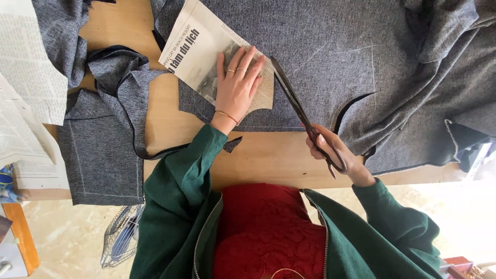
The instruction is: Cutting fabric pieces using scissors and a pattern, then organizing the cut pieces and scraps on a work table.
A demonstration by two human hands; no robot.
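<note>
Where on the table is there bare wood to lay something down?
Bare wood shows on the table along the near edge, between the left sleeve and the right hand holding the scissors. A narrower patch lies left of the left hand, between the paper pattern and the cut grey piece. Another is top left. Elsewhere grey fabric covers everything.

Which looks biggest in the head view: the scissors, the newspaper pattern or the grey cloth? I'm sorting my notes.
1. Grey cloth, largest by far.
2. Newspaper pattern.
3. Scissors, in the right hand, long but thinnest.
</note>
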